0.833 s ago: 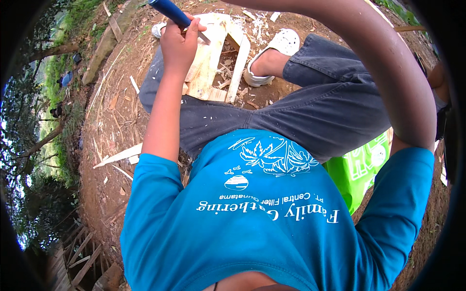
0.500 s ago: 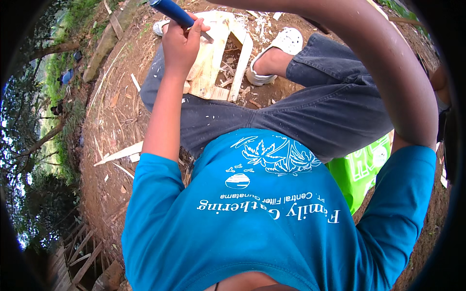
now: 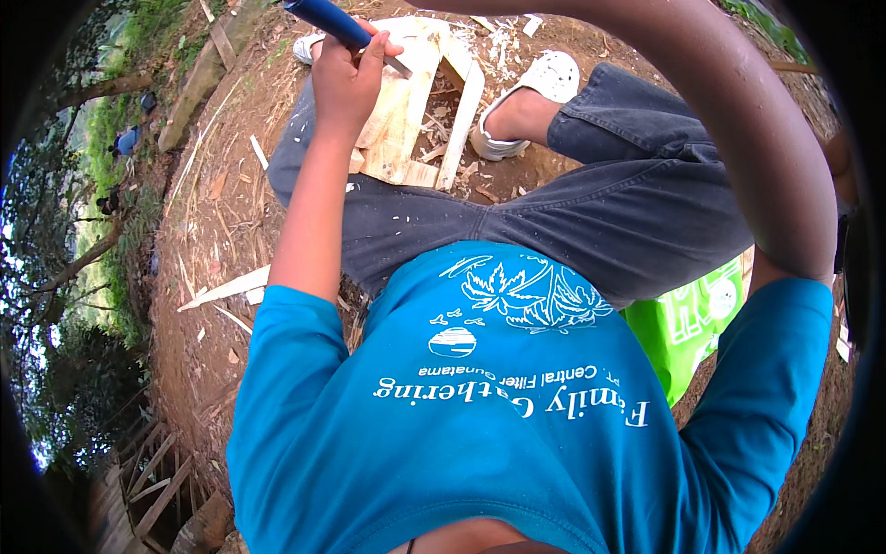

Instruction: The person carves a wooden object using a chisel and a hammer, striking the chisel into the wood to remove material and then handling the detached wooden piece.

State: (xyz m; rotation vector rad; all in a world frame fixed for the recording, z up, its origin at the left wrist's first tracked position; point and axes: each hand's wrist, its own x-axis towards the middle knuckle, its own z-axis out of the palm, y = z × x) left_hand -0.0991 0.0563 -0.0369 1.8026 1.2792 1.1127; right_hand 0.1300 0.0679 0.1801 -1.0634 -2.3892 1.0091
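My left hand (image 3: 349,88) is closed around a chisel (image 3: 325,20) with a thick blue handle. Its short metal blade shows beyond my fingers and points down toward a pale wooden workpiece (image 3: 392,125); whether the edge touches the wood I cannot tell. The workpiece lies between my legs, with an angled opening on its right side bounded by a narrow wooden strip (image 3: 460,125). My right arm (image 3: 729,102) arches across the upper right and leaves at the top edge, so my right hand is out of sight.
Wood shavings (image 3: 503,42) and splinters litter the brown soil. My foot in a white clog (image 3: 552,78) stands right of the workpiece. A bright green bag (image 3: 678,332) lies beside my right hip. Planks (image 3: 189,111) and greenery are at the left.
Little differs. The right forearm sits slightly higher at the top edge, and the view has shifted a touch. My left hand keeps the same hold on the chisel.
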